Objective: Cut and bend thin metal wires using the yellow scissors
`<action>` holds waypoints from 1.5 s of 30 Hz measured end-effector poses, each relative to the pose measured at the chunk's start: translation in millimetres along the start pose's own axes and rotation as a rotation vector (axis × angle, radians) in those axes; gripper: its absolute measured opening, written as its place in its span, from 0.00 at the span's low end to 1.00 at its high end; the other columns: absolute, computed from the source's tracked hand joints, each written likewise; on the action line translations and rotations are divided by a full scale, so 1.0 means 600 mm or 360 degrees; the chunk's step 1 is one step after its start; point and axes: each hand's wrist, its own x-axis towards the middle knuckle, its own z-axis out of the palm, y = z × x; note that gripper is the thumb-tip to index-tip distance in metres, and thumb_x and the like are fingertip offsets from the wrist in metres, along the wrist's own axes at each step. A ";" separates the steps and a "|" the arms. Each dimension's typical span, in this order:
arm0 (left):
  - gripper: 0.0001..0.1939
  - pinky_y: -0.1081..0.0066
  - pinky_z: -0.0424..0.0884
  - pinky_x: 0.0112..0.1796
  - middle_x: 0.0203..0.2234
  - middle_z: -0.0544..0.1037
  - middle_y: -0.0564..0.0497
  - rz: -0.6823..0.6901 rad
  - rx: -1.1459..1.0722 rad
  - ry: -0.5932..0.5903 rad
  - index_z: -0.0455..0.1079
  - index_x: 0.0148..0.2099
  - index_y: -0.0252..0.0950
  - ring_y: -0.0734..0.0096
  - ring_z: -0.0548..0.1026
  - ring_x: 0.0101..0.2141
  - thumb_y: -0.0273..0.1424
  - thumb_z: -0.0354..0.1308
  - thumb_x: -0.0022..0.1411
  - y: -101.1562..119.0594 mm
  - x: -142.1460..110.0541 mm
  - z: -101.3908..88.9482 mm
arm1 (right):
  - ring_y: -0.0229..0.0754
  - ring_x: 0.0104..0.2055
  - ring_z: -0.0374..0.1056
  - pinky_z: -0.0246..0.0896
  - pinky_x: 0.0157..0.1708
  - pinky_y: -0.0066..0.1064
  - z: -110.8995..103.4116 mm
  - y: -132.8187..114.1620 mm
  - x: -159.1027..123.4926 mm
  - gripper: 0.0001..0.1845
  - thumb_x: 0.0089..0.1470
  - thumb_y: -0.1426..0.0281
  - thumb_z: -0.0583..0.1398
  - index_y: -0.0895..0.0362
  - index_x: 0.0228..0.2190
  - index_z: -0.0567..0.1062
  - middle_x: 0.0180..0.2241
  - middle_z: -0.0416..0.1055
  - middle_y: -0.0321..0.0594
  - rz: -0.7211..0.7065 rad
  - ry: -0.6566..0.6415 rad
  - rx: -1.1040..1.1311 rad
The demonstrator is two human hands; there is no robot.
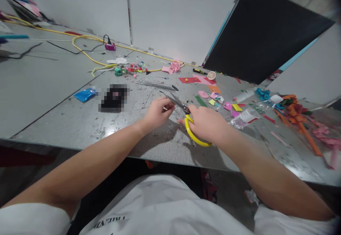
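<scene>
My right hand (209, 123) is wrapped around the yellow handles of a pair of scissors (190, 130). The scissors' blades are slightly apart and point left, over the fingertips of my left hand (159, 112). Those fingers are pinched together close to the blades; whatever they grip is too small to make out. Just beyond the blades lies a bundle of thin silvery strips (156, 85) with a dark end. Left of my left hand are a blurred-out dark rectangular item (114, 98) and a blue packet (85, 94).
Coloured scraps (204, 94), a black marker (199, 71) and a clear plastic bottle (246, 117) lie to the right. Orange crumpled strips (299, 121) are farther right. A yellow cable (77, 44) and a purple plug adapter (110, 46) sit at the back left. A black board (261, 32) leans behind.
</scene>
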 end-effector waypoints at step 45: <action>0.03 0.76 0.72 0.28 0.30 0.78 0.50 -0.0074 0.0077 -0.0055 0.73 0.35 0.36 0.72 0.75 0.31 0.29 0.60 0.63 -0.009 0.009 -0.009 | 0.52 0.45 0.77 0.62 0.36 0.33 0.135 0.129 0.044 0.13 0.61 0.64 0.61 0.60 0.44 0.77 0.43 0.79 0.52 0.0274 -0.0331 0.0227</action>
